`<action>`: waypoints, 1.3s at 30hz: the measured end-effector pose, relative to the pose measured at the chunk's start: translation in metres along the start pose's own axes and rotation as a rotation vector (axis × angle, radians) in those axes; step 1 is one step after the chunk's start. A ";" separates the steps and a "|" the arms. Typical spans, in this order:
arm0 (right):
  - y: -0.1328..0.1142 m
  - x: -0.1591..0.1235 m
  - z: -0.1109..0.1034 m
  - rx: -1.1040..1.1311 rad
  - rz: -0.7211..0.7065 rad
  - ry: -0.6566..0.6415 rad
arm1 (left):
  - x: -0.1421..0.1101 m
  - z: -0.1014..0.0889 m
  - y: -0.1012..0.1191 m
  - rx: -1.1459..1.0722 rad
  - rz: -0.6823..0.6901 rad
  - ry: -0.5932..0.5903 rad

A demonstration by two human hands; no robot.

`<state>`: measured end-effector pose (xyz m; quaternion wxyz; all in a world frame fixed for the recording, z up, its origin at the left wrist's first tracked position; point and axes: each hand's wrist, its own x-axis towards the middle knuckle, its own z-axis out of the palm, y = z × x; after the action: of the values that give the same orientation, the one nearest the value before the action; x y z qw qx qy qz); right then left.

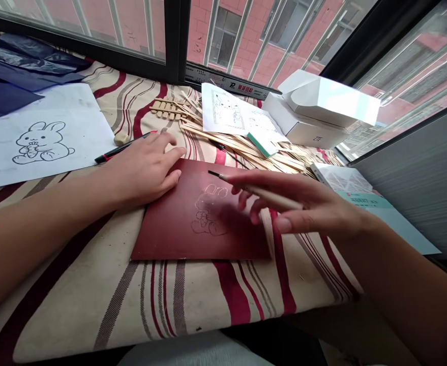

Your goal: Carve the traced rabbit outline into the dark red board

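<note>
A reddish-brown board [166, 223] lies flat on the striped cloth, with a rabbit outline [209, 216] drawn on it, partly pale and partly dark. My left hand [143, 165] rests over the board's upper left corner, fingers spread, holding nothing. Above the board's right side, my right hand [303, 203] holds a slim carving tool [261, 192] with a light wooden handle and a dark tip. The tip points left, just above the rabbit's ears. Beside my left hand, a black and red pen [111, 153] lies on the cloth.
A white sheet with a rabbit drawing [43, 142] lies left, near dark blue plastic [9, 86]. Behind the board are thin wooden strips [238, 147], printed sheets [223, 109], a green and white eraser-like block [262, 144] and white boxes [307, 122]. A book [383, 213] lies right.
</note>
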<state>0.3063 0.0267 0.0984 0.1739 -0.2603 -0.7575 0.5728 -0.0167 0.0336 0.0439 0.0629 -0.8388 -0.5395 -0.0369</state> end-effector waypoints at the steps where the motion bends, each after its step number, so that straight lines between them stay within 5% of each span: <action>1: 0.000 -0.005 0.002 -0.029 0.028 0.005 | 0.001 0.003 -0.002 -0.023 0.039 0.002; 6: 0.004 -0.017 0.022 -0.370 0.154 0.260 | 0.006 0.007 -0.004 -0.015 0.108 -0.025; 10: -0.006 -0.016 0.030 -0.769 0.094 0.306 | 0.008 0.008 -0.001 0.038 0.088 0.008; 19: -0.016 -0.010 0.037 -1.042 0.072 0.255 | 0.004 0.008 0.009 0.083 0.017 0.044; 29: -0.022 -0.003 0.046 -1.109 0.193 0.221 | 0.004 0.006 0.013 0.087 0.025 0.043; 39: -0.063 0.010 0.087 -1.480 0.521 -0.064 | 0.003 0.012 0.011 0.105 0.044 0.091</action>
<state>0.2371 -0.0482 0.1340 -0.2066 -0.4609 -0.8615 -0.0512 -0.0056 0.0333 0.0322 0.1323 -0.8435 -0.5186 -0.0454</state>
